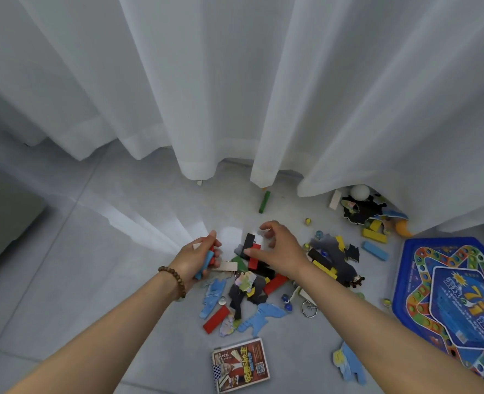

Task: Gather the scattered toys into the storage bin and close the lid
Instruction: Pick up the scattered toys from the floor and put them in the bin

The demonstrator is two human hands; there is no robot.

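Observation:
Scattered toys lie on the grey tiled floor: wooden blocks, puzzle pieces and marbles. My left hand (199,258) grips a bundle of blocks, among them a blue block (204,265), a red one and a pale one. My right hand (277,248) hovers with spread fingers over a black block (248,242) and a red block (254,258) in the pile. Further off lie a green block (264,201), a light blue block (375,250), yellow blocks (374,236) and a red block (216,319). No storage bin is in view.
White curtains (235,95) hang to the floor behind the pile and cover some toys at the right. A blue board-game tray (451,302) lies at the right. A card box (239,365) and blue foam pieces (263,318) lie near me. A metal ring (309,309) is close by.

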